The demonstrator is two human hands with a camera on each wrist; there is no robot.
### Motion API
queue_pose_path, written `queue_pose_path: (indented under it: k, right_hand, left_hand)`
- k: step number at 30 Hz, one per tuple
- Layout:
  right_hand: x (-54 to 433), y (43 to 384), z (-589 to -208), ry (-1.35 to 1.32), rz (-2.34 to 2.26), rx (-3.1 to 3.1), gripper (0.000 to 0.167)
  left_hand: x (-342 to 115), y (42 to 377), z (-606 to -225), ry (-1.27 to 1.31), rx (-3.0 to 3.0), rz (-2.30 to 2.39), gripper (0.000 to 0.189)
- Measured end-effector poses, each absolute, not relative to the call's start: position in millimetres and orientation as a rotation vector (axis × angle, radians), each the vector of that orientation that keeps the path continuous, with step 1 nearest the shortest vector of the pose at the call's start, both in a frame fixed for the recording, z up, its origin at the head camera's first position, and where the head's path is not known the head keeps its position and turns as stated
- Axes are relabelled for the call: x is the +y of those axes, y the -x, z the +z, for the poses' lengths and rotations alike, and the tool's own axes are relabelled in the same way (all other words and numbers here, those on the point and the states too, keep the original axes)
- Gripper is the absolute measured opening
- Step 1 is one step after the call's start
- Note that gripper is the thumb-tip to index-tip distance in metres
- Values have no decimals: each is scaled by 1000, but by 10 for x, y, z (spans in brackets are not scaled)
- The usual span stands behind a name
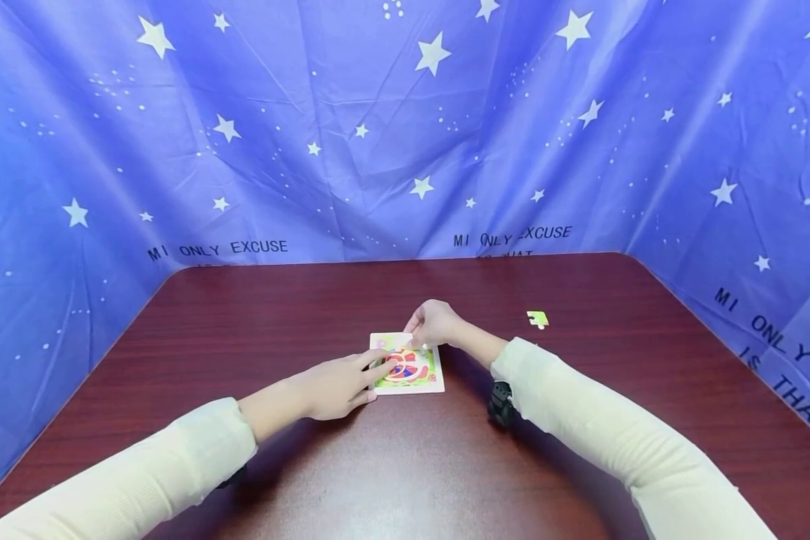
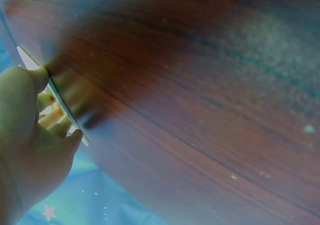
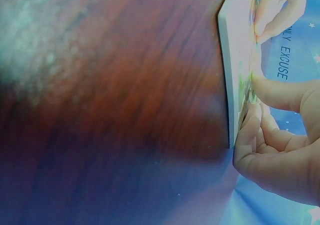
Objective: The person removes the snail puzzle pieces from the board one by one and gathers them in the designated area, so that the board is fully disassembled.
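A small square jigsaw puzzle [image 1: 410,389] with a white border and a colourful red, white and green picture lies on the table. My left hand [image 1: 340,386] reaches in from the left, its fairly straight fingers resting on the picture and its thumb at the near left edge. At the far right corner of the puzzle, my right hand [image 1: 439,324] has its fingers curled, pinching a puzzle piece [image 3: 246,106] low over the board. That piece is mostly hidden by the fingers. In the right wrist view, left fingertips [image 3: 261,27] touch the puzzle's surface farther along.
One loose green puzzle piece [image 1: 538,319] lies on the table to the right of the right hand. The dark red wooden table [image 1: 277,307] ends at a blue curtain [image 1: 378,112] with white stars, which hangs behind and along both sides.
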State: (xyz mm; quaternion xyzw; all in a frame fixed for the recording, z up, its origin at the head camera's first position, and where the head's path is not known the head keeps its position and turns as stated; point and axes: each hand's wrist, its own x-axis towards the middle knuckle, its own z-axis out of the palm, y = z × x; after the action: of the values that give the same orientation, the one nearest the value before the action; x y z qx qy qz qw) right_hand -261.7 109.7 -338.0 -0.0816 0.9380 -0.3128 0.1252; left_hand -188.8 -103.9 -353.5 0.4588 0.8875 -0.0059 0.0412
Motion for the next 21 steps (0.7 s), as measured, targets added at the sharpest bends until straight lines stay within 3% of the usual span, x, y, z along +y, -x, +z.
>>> queue_pose_path:
  k: [21]
  right_hand:
    - [1097, 2625, -3380, 195, -918, 2733, 15]
  left_hand:
    - [-1043, 1905, -3492, -1342, 2687, 13, 56]
